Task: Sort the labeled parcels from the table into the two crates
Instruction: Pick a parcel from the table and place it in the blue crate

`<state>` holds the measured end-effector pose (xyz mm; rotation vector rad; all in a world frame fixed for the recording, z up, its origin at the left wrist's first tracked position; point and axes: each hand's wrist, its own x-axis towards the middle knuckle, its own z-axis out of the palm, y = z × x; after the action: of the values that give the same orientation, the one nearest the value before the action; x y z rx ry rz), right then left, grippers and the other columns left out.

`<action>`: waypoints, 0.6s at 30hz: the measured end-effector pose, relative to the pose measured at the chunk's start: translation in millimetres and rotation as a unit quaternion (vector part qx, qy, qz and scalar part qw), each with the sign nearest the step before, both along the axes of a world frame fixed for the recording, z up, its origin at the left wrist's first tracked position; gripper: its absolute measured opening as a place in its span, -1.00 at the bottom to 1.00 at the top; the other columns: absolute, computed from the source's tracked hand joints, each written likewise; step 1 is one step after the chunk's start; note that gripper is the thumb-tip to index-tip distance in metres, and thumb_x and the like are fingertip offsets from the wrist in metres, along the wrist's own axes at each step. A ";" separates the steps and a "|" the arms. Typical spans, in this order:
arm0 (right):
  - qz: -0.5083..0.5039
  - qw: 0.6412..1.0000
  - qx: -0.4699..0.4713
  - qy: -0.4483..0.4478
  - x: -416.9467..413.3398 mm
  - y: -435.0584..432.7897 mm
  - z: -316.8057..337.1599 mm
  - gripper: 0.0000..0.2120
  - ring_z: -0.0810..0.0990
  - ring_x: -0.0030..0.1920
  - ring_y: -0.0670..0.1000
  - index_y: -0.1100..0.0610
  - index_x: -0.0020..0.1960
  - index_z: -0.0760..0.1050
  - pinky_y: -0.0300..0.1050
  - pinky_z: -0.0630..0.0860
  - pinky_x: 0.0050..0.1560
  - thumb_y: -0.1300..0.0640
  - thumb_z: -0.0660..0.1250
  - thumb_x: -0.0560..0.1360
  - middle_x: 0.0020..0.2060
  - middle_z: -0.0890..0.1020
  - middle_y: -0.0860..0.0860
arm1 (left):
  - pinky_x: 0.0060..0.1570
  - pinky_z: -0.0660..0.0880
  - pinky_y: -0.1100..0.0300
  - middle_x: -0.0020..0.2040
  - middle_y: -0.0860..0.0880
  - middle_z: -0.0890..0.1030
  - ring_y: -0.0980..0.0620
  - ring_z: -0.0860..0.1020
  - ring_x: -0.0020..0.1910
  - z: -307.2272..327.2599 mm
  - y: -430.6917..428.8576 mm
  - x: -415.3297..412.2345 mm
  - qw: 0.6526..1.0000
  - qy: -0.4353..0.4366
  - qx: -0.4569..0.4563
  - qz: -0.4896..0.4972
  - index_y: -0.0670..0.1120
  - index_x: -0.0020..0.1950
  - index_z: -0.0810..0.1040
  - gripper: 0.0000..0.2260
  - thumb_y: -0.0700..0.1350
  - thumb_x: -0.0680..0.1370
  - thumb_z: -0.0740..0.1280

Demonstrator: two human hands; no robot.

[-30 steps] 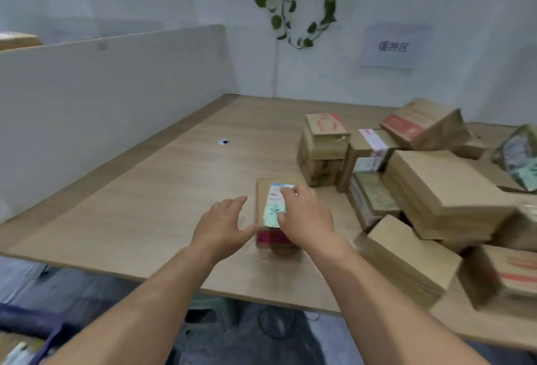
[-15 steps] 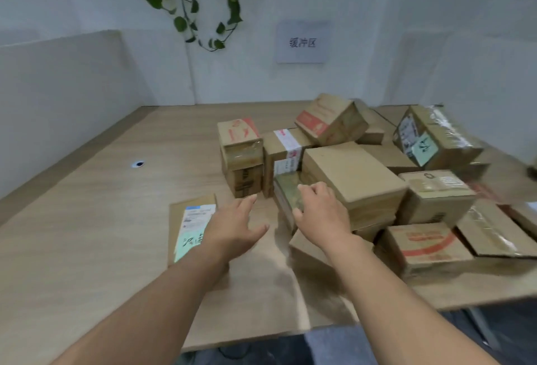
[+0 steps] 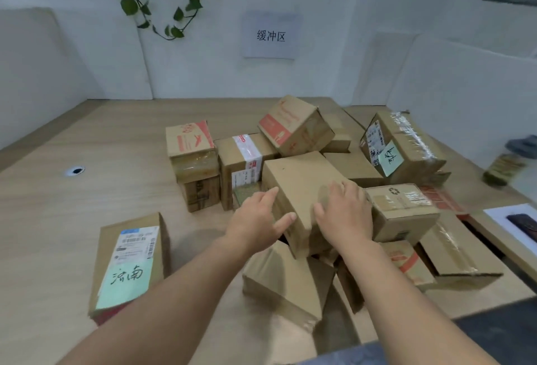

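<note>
Cardboard parcel runs lengthwise away between left hand, right hand.

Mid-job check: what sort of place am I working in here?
Most likely a parcel sorting area, perhaps a mailroom. Taped cardboard parcels with shipping labels are heaped on a wooden table, a paper sign reading 缓冲区 hangs on the wall, and one labelled parcel carries a handwritten green note.
</note>
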<state>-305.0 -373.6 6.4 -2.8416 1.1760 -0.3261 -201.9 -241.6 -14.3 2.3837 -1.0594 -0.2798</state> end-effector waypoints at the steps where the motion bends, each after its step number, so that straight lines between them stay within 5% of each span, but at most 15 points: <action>1: 0.000 1.000 0.002 -0.009 -3.0 -8.0 -2.4 -0.48 0.24 0.41 0.20 0.13 0.45 0.24 0.05 0.21 0.39 -0.09 0.19 0.57 0.43 0.28 0.19 | 0.39 0.23 0.04 0.50 0.00 0.23 0.01 0.21 0.46 0.7 -8.3 -6.7 1.000 -0.002 -0.008 0.007 0.00 0.55 0.10 -0.36 0.24 0.56 0.18; 7: -0.028 0.996 0.077 -0.025 -13.9 -58.4 -15.8 -0.40 0.32 0.39 0.24 0.25 0.50 0.17 0.11 0.27 0.36 -0.11 0.10 0.60 0.40 0.37 0.24 | 0.41 0.20 0.05 0.55 0.01 0.12 -0.03 0.18 0.49 -7.2 -35.0 -37.6 0.997 0.009 -0.002 0.074 0.03 0.55 0.12 -0.40 0.24 0.58 0.14; 14: -0.004 0.962 0.213 -0.173 -7.4 -75.4 -18.6 -0.61 0.51 -0.07 0.19 0.24 0.00 0.52 0.05 0.44 -0.06 -0.01 0.03 0.61 -0.12 0.57 0.16 | 0.48 0.10 0.12 0.57 0.02 0.10 0.07 0.11 0.52 -4.7 -19.4 -43.2 0.985 0.128 -0.035 0.115 -0.02 0.58 0.01 -0.44 0.05 0.64 0.15; 18: -0.026 0.918 0.329 -0.219 -5.6 -76.1 -12.2 -0.72 0.50 -0.08 0.10 0.16 0.00 0.59 -0.03 0.39 -0.05 0.09 0.12 0.60 -0.03 0.62 0.11 | 0.40 0.04 0.29 0.57 0.00 0.09 0.05 0.11 0.52 -0.8 -1.7 -39.0 0.978 0.173 -0.023 0.118 -0.04 0.59 -0.06 -0.44 -0.05 0.65 0.11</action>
<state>-310.5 -449.7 -5.8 -2.0251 1.0156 -0.4380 -240.9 -243.3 -15.0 2.2825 -0.6103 -0.5528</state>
